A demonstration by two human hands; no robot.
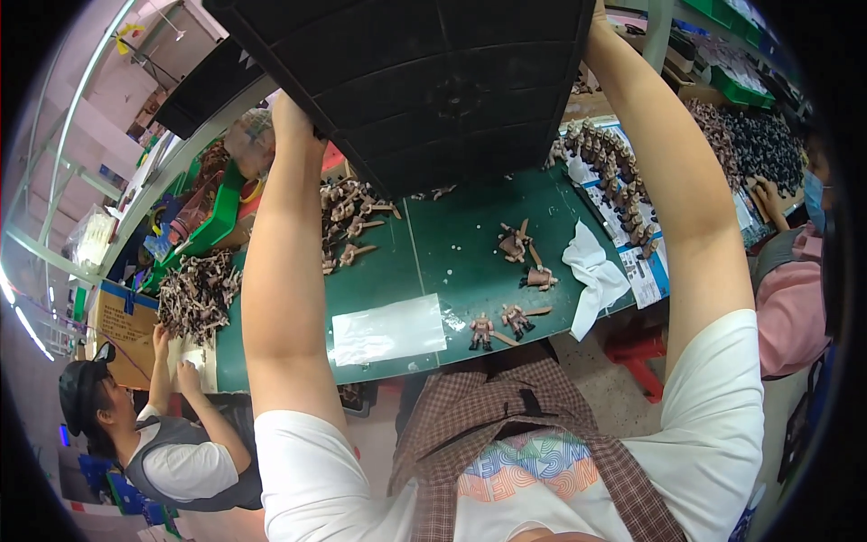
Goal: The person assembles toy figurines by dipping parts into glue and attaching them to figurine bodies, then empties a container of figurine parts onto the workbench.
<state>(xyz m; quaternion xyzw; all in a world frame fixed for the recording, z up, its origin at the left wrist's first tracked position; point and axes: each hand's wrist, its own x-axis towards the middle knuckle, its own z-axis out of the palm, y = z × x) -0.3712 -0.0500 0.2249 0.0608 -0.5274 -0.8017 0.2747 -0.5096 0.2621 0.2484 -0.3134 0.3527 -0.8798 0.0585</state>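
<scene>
Both my arms reach up and away, holding a large black plastic tray [433,90] over the far part of the green work table. My left hand [295,117] grips its left edge, with the fingertips hidden behind it. At the opposite edge my right hand [598,20] holds on, mostly cut off by the picture's top. Beneath the tray, several small toy figures [540,277] in brown and pink lie on the table [379,262]. A pile of figures [348,217] lies beyond my left forearm, and rows of figures [614,163] stand beside my right arm.
A clear plastic sheet [388,330] and a crumpled white cloth [592,275] lie on the table. At left, a co-worker [190,443] reaches toward a heap of parts [199,294] near a green bin [217,212]. Another person [790,298] works at right. A red stool [637,352] stands below.
</scene>
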